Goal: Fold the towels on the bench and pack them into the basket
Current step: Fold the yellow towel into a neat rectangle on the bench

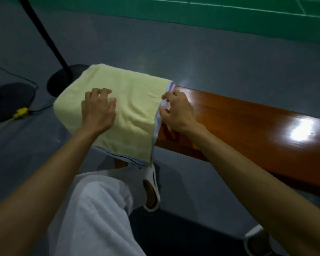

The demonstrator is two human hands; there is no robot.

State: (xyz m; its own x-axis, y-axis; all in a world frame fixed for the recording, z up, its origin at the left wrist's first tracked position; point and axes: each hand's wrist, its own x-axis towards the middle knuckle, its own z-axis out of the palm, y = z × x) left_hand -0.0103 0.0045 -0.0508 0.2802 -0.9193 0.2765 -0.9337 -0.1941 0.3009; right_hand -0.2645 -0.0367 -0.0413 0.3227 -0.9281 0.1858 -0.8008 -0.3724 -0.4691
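The left hand (98,109) rests on the yellow towel (133,89), fingers loosely bent and apart; the right hand (177,109) pinches the towel's edge above the bench (248,126).

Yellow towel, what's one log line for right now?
left hand rests on yellow towel | right hand pinches its edge | towel lies on bench

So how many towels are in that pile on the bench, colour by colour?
yellow towel, on top: 1
lilac towel, only an edge showing: 1
pale blue-white towel, only edges showing: 1
Total: 3 that show; any more underneath are hidden.
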